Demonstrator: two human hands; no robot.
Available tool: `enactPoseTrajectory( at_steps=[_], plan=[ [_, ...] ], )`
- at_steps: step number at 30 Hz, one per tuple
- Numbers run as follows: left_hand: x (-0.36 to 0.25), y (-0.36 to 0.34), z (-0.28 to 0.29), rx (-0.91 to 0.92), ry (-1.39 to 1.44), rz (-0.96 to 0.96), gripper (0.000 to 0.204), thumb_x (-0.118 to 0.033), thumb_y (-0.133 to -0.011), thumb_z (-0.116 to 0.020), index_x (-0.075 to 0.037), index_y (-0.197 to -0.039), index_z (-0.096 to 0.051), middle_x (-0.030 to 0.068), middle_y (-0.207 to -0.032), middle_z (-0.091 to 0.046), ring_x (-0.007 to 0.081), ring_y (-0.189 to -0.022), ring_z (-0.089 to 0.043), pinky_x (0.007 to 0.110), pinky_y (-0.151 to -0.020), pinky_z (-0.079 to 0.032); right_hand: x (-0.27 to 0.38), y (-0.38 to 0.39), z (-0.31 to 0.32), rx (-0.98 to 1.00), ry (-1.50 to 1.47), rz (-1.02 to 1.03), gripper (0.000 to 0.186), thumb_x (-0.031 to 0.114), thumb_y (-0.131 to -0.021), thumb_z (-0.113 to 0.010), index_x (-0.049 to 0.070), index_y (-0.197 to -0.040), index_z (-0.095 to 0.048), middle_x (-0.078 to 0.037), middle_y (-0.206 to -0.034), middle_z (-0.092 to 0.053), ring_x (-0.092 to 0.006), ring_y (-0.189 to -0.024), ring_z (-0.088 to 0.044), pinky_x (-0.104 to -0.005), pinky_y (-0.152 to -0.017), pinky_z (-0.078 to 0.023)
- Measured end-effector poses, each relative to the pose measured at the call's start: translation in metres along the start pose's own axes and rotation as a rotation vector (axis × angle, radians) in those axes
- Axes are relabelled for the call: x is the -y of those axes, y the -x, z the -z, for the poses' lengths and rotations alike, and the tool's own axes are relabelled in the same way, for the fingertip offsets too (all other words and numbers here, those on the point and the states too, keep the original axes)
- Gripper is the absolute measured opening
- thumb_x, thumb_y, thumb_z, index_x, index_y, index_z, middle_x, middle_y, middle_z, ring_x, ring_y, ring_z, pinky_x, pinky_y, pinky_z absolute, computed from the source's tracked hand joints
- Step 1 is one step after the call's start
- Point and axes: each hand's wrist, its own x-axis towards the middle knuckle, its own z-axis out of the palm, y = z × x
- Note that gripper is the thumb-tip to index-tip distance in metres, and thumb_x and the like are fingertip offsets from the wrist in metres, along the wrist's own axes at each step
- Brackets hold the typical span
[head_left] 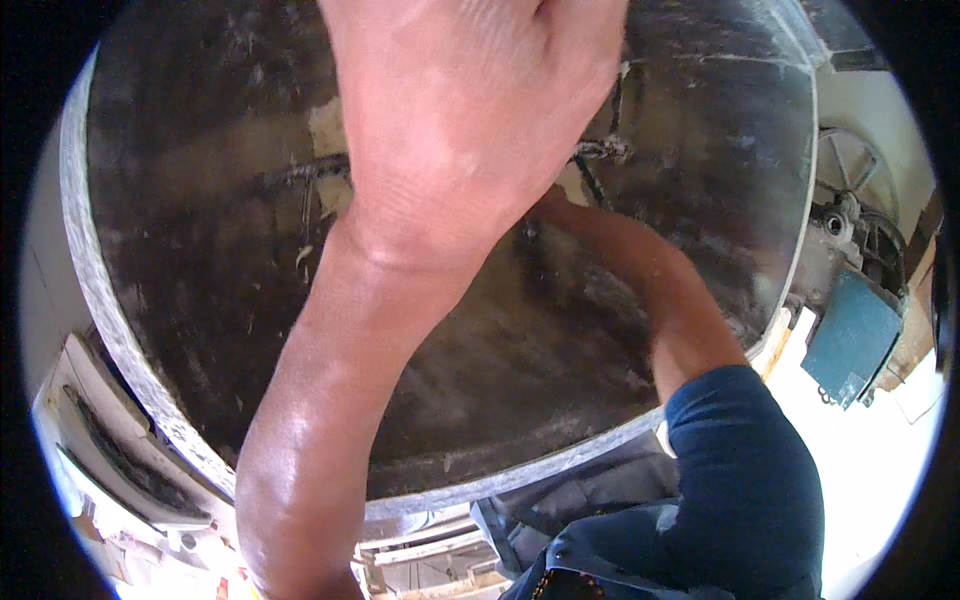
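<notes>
Panel (520, 340), dark, pale-edged, lies beneath our hands: left hand (470, 105) above its far half, right hand (551, 203), mostly hidden, near its centre. We can't tell either grip.

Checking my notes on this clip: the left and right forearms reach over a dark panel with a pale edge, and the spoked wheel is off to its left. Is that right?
One error: in the head view, the spoked wheel is off to the right. The left forearm and right forearm do reach over the pale-edged dark panel.
</notes>
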Motion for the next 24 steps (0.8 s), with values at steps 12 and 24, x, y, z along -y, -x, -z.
enactPoseTrajectory(
  at_steps=[12, 24],
  plan=[
    [-0.012, -0.006, -0.001, -0.022, 0.333, 0.015, 0.019, 0.001, -0.097, -0.06, 0.005, -0.079, -0.063, 0.002, -0.058, -0.055, 0.0041, -0.053, -0.048, 0.026, -0.048, -0.037, 0.017, 0.099, 0.059, 0.762, -0.228, 0.242, 0.038, 0.037, -0.099, -0.066, 0.013, -0.127, -0.074, -0.013, -0.114, -0.074, -0.0259, -0.103, -0.069, -0.044, -0.086, -0.056],
    [-0.025, -0.003, -0.004, 0.008, 0.38, 0.205, 0.034, -0.024, -0.108, -0.064, 0.004, -0.089, -0.063, -0.0039, -0.063, -0.048, 0.0031, -0.058, -0.039, 0.026, -0.051, -0.03, -0.04, 0.173, 0.365, 1.347, -0.131, 0.047, 0.029, 0.035, -0.104, -0.063, 0.009, -0.106, -0.075, -0.004, -0.069, -0.057, -0.016, -0.064, -0.052, -0.0391, -0.061, -0.045]
  ],
)
